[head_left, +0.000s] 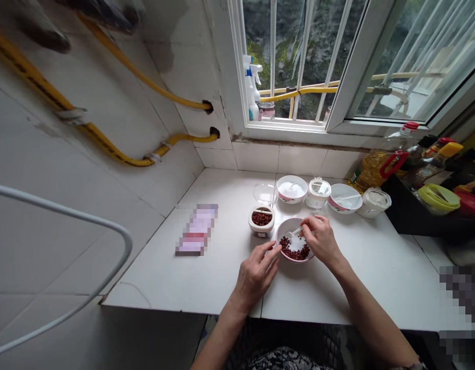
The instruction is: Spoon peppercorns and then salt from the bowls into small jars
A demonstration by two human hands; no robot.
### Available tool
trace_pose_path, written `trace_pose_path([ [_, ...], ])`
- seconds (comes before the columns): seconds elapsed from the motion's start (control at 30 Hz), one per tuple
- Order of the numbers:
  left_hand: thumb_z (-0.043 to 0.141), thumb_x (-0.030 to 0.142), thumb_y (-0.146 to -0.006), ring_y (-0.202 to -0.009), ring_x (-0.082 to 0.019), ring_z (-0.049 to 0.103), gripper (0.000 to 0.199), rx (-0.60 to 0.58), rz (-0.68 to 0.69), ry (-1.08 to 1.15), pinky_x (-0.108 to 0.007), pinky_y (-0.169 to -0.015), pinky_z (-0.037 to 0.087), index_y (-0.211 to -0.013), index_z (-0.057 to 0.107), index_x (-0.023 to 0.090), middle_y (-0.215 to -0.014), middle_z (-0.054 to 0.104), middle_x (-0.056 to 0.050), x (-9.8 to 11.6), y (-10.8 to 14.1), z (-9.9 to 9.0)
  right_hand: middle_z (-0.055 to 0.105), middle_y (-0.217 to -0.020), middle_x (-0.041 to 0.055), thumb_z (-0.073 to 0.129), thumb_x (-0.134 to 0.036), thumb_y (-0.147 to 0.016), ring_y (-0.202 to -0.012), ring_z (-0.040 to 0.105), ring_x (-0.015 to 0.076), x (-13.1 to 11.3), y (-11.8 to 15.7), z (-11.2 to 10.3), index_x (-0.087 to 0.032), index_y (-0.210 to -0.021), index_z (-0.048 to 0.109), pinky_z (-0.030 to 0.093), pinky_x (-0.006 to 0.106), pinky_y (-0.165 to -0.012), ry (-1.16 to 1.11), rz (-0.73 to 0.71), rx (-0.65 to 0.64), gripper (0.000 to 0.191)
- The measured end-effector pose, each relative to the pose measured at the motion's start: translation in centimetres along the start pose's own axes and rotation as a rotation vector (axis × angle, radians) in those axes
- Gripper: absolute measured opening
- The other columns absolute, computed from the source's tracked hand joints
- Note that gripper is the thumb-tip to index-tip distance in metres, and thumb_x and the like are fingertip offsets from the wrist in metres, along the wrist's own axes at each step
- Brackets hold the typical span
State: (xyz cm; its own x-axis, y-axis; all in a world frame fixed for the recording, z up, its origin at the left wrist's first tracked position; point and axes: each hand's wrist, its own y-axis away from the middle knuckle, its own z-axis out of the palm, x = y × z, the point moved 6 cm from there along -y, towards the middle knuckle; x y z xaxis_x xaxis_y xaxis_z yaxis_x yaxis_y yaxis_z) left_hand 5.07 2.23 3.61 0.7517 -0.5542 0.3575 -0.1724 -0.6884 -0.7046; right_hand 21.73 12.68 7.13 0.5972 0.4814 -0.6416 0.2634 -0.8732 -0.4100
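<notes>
My right hand [321, 237] pinches a small white spoon [295, 233], its tip down in a white bowl [288, 226]. Dark red dried grains, which look like Sichuan peppercorns [297, 253], lie in a curve along the bowl's near side. The fingers of my left hand [258, 270] stretch out to the bowl's left rim and touch it. Just behind and left of this bowl stands a square clear jar [261, 228] filled with the same red grains. Its clear lid [266, 193] appears flipped up behind it.
Along the back stand a bowl of white powder [292, 189], a clear jar [318, 192], another bowl [344, 201] with a white spoon, and a white-filled jar [375, 204]. An oil bottle [376, 159] and several other bottles crowd the right. A blurred packet [198, 231] lies left.
</notes>
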Motion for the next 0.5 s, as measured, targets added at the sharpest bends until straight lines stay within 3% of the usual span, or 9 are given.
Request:
trace_pose_path([
  [0.13, 0.050, 0.014, -0.095, -0.105, -0.020, 0.067, 0.038, -0.008, -0.001, 0.000, -0.031, -0.087, 0.059, -0.132, 0.055, 0.023, -0.117, 0.066, -0.011, 0.08, -0.07, -0.03, 0.071, -0.058, -0.0014, 0.049, -0.020, -0.083, -0.061, 0.067, 0.0193, -0.08, 0.29, 0.95, -0.023, -0.074, 0.059, 0.048, 0.041, -0.089, -0.166, 0.108, -0.058, 0.014],
  [0.27, 0.051, 0.013, -0.096, -0.105, -0.020, 0.067, 0.036, -0.008, 0.000, 0.003, -0.031, -0.088, 0.059, -0.131, 0.055, 0.022, -0.117, 0.066, -0.011, 0.10, -0.04, -0.06, 0.071, -0.058, 0.0005, 0.051, -0.025, -0.082, -0.058, 0.070, 0.0202, 0.27, 0.45, 0.56, -0.023, -0.074, 0.059, 0.052, 0.034, -0.068, -0.334, 0.229, -0.047, 0.012],
  [0.5, 0.051, 0.013, -0.095, -0.106, -0.021, 0.066, 0.037, -0.010, 0.002, 0.003, -0.032, -0.088, 0.059, -0.131, 0.055, 0.021, -0.118, 0.066, -0.011, 0.07, 0.05, -0.04, 0.070, -0.057, 0.0011, 0.055, -0.034, -0.078, -0.056, 0.068, 0.0203, 0.80, 0.33, 0.24, -0.021, -0.072, 0.060, 0.050, 0.030, -0.059, -0.484, 0.339, -0.054, 0.014],
])
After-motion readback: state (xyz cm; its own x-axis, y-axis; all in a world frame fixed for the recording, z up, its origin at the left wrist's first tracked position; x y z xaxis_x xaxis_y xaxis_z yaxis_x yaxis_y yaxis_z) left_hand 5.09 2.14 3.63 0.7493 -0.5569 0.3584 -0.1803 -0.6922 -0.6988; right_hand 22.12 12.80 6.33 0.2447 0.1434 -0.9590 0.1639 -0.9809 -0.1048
